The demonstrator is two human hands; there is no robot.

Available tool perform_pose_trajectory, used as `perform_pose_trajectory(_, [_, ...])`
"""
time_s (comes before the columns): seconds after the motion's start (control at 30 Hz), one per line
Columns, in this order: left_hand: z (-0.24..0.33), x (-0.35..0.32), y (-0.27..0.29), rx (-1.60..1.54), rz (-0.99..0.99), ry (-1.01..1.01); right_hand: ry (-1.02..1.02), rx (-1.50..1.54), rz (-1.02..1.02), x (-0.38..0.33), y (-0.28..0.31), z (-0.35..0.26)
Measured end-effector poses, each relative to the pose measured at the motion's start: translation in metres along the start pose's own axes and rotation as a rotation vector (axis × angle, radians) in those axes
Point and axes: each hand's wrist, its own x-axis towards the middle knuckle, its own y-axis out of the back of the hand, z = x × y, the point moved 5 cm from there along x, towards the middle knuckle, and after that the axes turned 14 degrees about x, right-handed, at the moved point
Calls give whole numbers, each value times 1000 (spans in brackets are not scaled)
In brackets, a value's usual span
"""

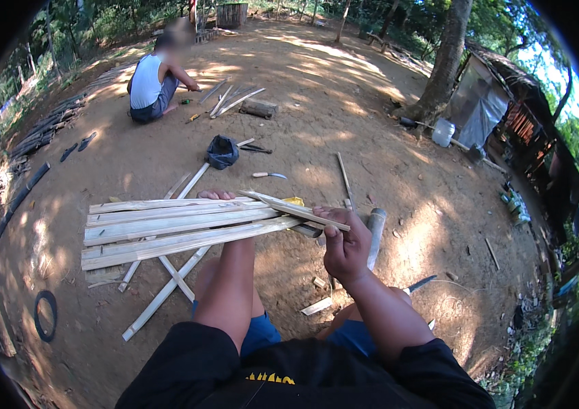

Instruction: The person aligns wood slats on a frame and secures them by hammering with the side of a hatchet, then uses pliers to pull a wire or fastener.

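Several pale split-bamboo slats fan out to the left in front of me, their right ends drawn together. My left hand is closed around them from below; its fingertips show past the far slat, and the slats hide the palm. A shorter bamboo strip lies slantwise over the gathered ends. The near right end of this strip is pinched in my right hand, thumb on the near side. Something yellow shows just behind the strip.
Beyond the slats lie a curved knife and a black plastic bag. More bamboo strips cross on the dirt at left. A bamboo tube is by my right hand. Another person squats at far left near a log.
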Motion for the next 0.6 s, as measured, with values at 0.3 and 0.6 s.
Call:
perform_pose_trajectory(0.3, [11, -11, -30, -1, 51, 83, 103, -24, -146, -6, 11, 0])
perform_pose_trajectory(0.6, [0, -2, -44, 624, 237, 286, -249, -222, -35, 15, 35, 11])
